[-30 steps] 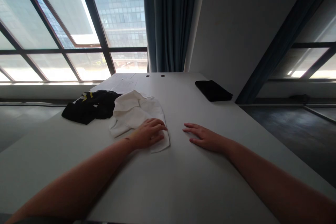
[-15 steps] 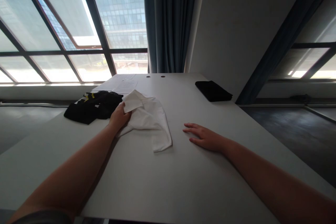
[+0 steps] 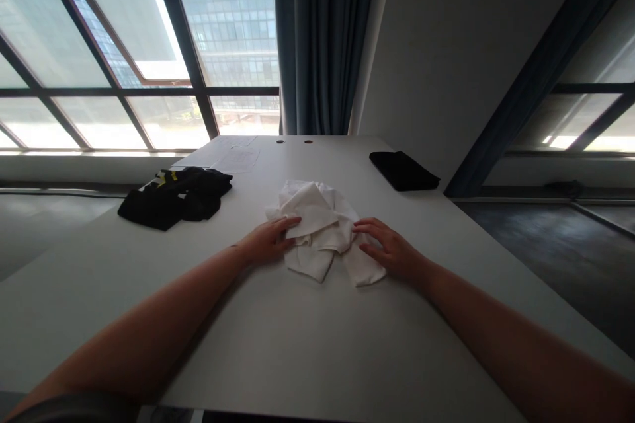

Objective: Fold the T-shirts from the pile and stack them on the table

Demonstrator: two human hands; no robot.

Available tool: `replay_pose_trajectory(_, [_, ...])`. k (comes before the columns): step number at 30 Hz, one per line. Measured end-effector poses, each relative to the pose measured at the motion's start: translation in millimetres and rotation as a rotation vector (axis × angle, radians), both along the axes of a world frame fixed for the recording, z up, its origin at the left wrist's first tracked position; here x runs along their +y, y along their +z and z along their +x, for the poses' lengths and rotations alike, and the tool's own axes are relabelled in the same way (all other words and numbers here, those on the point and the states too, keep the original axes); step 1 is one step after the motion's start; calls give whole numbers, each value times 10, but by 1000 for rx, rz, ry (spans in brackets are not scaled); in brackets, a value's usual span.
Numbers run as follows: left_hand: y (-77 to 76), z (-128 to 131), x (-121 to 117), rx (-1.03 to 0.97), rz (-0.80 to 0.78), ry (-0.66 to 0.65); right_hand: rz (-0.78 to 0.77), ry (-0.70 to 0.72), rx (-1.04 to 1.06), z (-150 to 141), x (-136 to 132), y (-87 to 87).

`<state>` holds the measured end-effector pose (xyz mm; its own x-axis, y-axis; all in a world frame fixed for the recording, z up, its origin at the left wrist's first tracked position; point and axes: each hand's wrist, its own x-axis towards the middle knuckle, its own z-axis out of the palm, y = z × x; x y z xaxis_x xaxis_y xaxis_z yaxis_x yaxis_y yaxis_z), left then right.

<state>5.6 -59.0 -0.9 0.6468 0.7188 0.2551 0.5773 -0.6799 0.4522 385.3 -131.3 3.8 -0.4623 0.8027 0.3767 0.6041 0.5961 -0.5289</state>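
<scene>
A crumpled white cloth (image 3: 317, 228) lies in the middle of the grey table (image 3: 297, 344). My left hand (image 3: 268, 241) rests at the cloth's left edge with the fingers laid over a fold. My right hand (image 3: 389, 251) lies on the cloth's right side, fingers stretched out and slightly spread, pressing the fabric down. Both forearms reach in from the near edge.
A bunched black garment with yellow marks (image 3: 173, 195) sits at the left. A folded black cloth (image 3: 403, 170) lies at the far right edge. Paper sheets (image 3: 223, 157) lie at the far left near the window. A dark curtain (image 3: 322, 39) hangs behind.
My left hand has dragged the white cloth from the left side to the table's middle, bunching it. My right hand has moved left onto the cloth's right side.
</scene>
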Motion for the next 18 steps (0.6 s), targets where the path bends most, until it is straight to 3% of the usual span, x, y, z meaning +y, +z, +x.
replay_pose_trajectory(4, [79, 91, -165, 37, -23, -92, -56, 31, -141, -45, -41, -38])
replay_pose_trajectory(8, [62, 166, -188, -39, 5, -13, -18, 16, -167, -91, -21, -67])
replay_pose_trajectory(13, [-27, -4, 33, -206, 84, 18, -78, -44, -33, -63, 3, -1])
replay_pose_trajectory(18, [-97, -128, 177, 35, 97, 56, -264, -219, 195, -9, -11, 17])
